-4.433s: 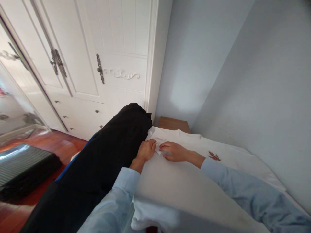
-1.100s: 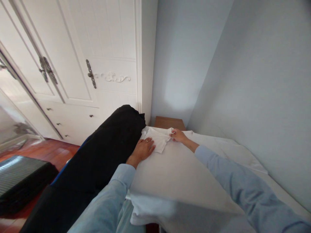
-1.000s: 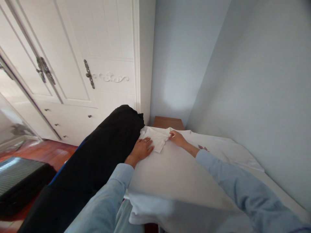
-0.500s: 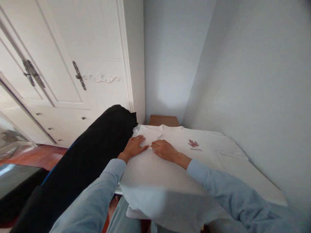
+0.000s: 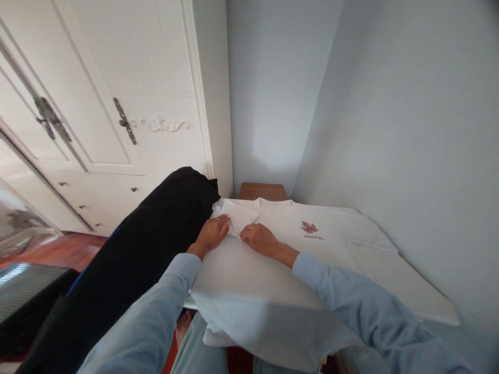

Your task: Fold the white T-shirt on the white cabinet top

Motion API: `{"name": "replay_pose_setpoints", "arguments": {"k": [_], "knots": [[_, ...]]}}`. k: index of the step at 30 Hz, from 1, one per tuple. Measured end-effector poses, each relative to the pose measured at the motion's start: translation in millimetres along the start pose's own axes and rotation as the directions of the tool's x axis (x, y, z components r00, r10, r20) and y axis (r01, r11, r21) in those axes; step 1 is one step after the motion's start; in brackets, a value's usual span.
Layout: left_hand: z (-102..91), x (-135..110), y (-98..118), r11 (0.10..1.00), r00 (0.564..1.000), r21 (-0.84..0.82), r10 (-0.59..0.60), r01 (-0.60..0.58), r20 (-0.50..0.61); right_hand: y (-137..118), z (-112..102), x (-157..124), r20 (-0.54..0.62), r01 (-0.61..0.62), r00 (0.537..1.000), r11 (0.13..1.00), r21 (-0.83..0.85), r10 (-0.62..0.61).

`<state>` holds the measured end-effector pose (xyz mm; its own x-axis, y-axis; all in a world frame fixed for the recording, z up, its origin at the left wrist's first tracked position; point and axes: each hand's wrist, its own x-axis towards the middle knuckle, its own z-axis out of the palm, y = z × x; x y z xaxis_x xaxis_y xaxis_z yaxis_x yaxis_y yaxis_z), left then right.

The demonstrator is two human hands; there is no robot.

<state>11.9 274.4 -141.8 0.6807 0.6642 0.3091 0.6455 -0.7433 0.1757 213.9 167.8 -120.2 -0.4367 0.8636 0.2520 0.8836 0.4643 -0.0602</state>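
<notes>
A white T-shirt (image 5: 268, 270) with a dark red maple-leaf print (image 5: 309, 227) lies spread over a raised flat surface, its lower part hanging over the near edge. My left hand (image 5: 212, 235) is closed at the left end of the sleeve hem, fingers together on the cloth. At the hem's other end, my right hand (image 5: 259, 239) has its fingers curled on the fabric. A short stretch of sleeve (image 5: 236, 215) shows between the hands. The fingertips' undersides are hidden.
Black cloth (image 5: 156, 234) covers a long bulky shape along the left side. Behind it stands a white wardrobe (image 5: 163, 67) with metal handles. A brown wooden piece (image 5: 263, 191) sits in the corner, and a grey wall (image 5: 409, 130) borders the right side.
My left hand has drawn slightly left, away from my right hand, and its thumb has come in towards the fingers. My right hand's fingers have curled more. The shirt lies nearly the same.
</notes>
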Motion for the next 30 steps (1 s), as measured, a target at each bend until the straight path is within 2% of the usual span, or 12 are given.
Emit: {"name": "replay_pose_setpoints", "arguments": {"k": [5,7,9,11,13,16,19,21,23,25,27,30], "knots": [[-1.0,-1,3,0.999,1.0,0.044,0.005,-0.005,0.0,6,0,-3,-0.14,0.003,0.99,0.998,0.068,0.006],[-2.3,-1,6,0.998,1.0,0.061,-0.004,0.002,0.025,11,1,0,-0.179,-0.053,0.982,0.997,0.061,0.063],[-3.1,0,8,0.997,0.999,0.077,-0.019,0.016,0.041,17,5,2,-0.169,-0.152,0.973,0.988,0.037,0.156],[-2.9,0,10,0.996,0.999,0.088,-0.028,0.024,0.045,24,12,3,-0.113,-0.216,0.969,0.976,0.026,0.218],[-1.8,-1,10,0.995,0.999,0.093,-0.023,0.02,0.039,28,21,0,-0.075,-0.23,0.97,0.973,0.032,0.232],[-1.4,-2,9,0.994,0.999,0.108,-0.007,0.004,0.032,31,30,-4,-0.097,-0.236,0.966,0.971,0.047,0.239],[-7.4,1,13,0.985,0.997,0.17,-0.006,-0.006,0.072,30,33,-5,-0.105,-0.255,0.96,0.965,0.059,0.26],[-15.6,9,22,0.97,0.989,0.243,-0.046,0.01,0.141,28,32,-4,-0.104,-0.256,0.96,0.965,0.062,0.262],[-24.3,22,36,0.937,0.966,0.343,-0.149,0.07,0.212,27,31,-2,-0.112,-0.251,0.96,0.966,0.065,0.257],[-29.6,38,56,0.901,0.953,0.413,-0.232,0.134,0.196,26,28,-1,-0.138,-0.25,0.956,0.965,0.074,0.258],[-28.1,54,77,0.91,0.972,0.391,-0.202,0.141,0.118,28,22,-3,-0.189,-0.238,0.95,0.967,0.088,0.25],[-12.5,70,104,0.957,0.997,0.284,-0.071,0.055,0.043,43,5,-18,-0.304,-0.238,0.916,0.965,0.108,0.26]]}}
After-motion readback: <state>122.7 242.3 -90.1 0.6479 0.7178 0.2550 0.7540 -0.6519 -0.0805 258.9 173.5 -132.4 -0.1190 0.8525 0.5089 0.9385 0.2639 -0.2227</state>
